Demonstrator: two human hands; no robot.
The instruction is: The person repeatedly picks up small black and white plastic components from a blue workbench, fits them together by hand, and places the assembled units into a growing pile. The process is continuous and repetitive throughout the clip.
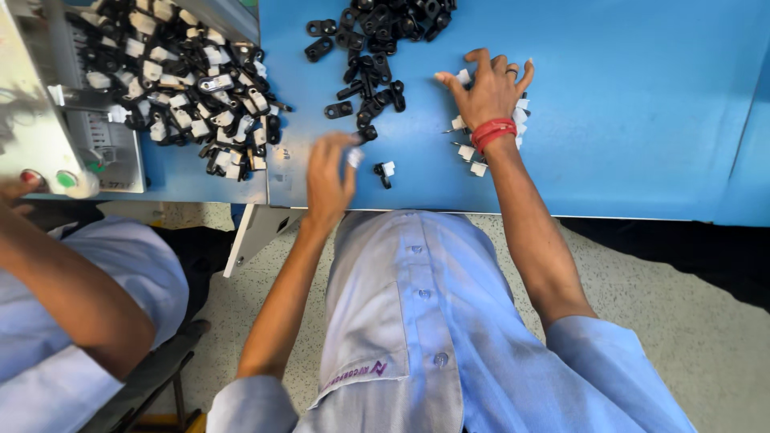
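A small white piece (354,157) sits pinched between the fingertips of the left hand (330,180), which hovers just above the blue table (626,120) near its front edge; the hand is blurred, so the piece's shape is hard to tell. Just beside it, at about three o'clock, a joined black-and-white clip (385,171) lies alone on the table. At twelve o'clock from that hand, a loose pile of black clips (373,56) spreads toward the far edge. The right hand (489,90) rests at about two o'clock from the left, fingers spread wide and flat, pressing down on a small heap of white pieces (469,152) that show around its wrist and fingers; it grips nothing. A red band circles that wrist and a ring sits on one finger. Well apart at ten o'clock, a mixed heap of black-and-white clips (192,88) covers a second table section beside a grey machine (48,120) with round buttons. At eight o'clock, another person's forearm (72,281) and light blue sleeve reach toward that machine
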